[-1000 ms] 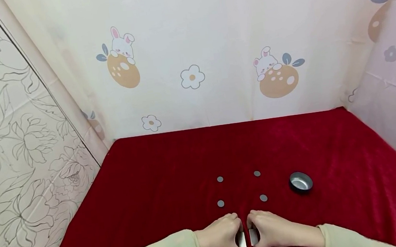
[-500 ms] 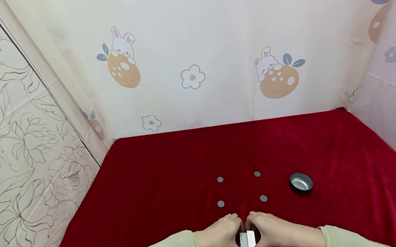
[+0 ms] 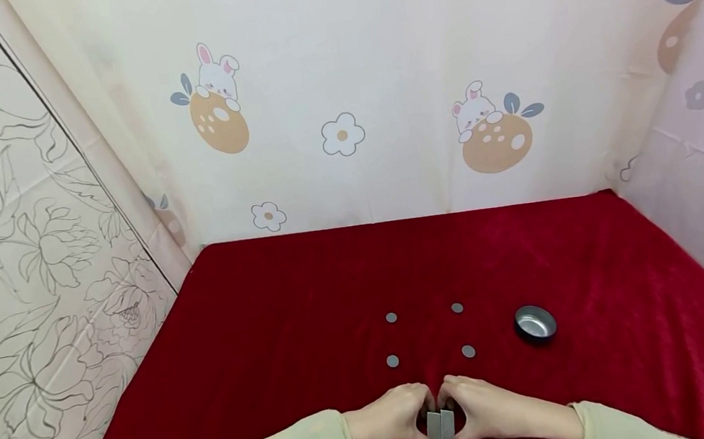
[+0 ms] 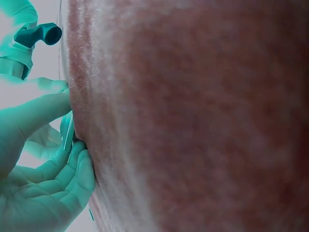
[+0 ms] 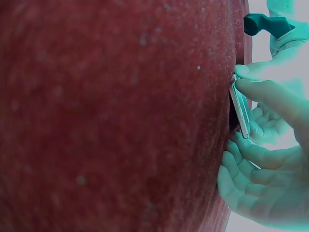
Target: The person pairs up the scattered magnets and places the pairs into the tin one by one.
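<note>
The 2 grey plates (image 3: 441, 426), apart 1 second ago, now touch at the bench's near edge; left hand (image 3: 393, 419) and right hand (image 3: 486, 410) each pinch 1; joining looks done.

four discs (image 3: 393, 361) and tin (image 3: 535, 322) ahead

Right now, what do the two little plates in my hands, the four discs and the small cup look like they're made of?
The two plates look like matte grey metal, thin and flat-edged, though plastic is possible. The four discs are dull grey, likely metal, too small to be sure. The small cup looks like polished steel, with a bright reflective inside. All lie on a red, velvety cloth.
</note>
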`<act>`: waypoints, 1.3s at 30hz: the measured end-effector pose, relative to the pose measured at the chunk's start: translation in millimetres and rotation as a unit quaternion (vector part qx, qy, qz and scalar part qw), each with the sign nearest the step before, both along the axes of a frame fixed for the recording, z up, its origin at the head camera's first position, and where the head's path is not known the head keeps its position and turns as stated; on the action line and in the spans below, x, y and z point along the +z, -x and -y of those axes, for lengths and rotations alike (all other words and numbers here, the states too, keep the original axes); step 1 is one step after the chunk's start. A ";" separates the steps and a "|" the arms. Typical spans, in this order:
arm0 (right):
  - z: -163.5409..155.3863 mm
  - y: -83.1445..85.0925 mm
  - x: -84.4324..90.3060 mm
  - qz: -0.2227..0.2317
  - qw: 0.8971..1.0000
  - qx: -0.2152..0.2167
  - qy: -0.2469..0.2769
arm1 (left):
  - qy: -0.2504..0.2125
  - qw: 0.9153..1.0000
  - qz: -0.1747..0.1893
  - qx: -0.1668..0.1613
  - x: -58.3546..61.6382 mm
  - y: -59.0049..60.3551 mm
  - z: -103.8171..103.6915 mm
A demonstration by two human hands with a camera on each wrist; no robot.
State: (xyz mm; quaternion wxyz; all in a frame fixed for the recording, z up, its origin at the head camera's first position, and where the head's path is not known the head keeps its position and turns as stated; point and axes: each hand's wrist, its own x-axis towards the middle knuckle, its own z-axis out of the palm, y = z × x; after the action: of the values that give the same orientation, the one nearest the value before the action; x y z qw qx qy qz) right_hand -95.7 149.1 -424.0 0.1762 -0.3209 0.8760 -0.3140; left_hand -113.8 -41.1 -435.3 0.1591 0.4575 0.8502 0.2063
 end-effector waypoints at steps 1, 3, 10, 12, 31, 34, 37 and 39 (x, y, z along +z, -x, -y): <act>-0.1 -0.1 -0.1 -0.001 1.000 0.001 0.000 | -0.003 1.000 0.006 0.000 0.0 0.0 0.0; -0.3 -0.3 -0.4 -0.005 1.000 0.004 -0.004 | -0.010 1.000 0.020 0.000 0.5 0.1 -0.2; -0.3 -0.4 -1.0 -0.020 1.000 0.011 -0.016 | -0.037 0.998 0.052 -0.014 0.5 -1.2 0.6; -0.7 -0.5 -0.7 -0.021 0.999 0.014 -0.020 | -0.047 0.997 0.052 -0.022 0.4 -1.5 1.3; -31.7 12.5 15.5 -0.007 0.998 -0.029 0.061 | -0.212 0.937 0.246 0.130 16.3 15.8 2.3; -41.0 14.9 17.2 -0.027 0.996 -0.048 0.072 | -0.223 0.928 0.260 0.150 16.1 19.4 -2.1; -50.1 16.6 18.5 -0.061 0.992 -0.067 0.088 | -0.231 0.923 0.261 0.164 15.8 22.4 -6.6; -56.2 17.7 19.7 -0.087 0.988 -0.083 0.095 | -0.236 0.921 0.260 0.172 15.6 24.7 -9.5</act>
State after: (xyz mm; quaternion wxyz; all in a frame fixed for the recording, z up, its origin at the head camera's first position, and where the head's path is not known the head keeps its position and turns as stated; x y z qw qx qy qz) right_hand -113.5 205.3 -404.3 0.0416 -0.2885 0.8777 -0.3803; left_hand -138.5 -31.6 -419.8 0.2243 0.2592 0.7712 0.5364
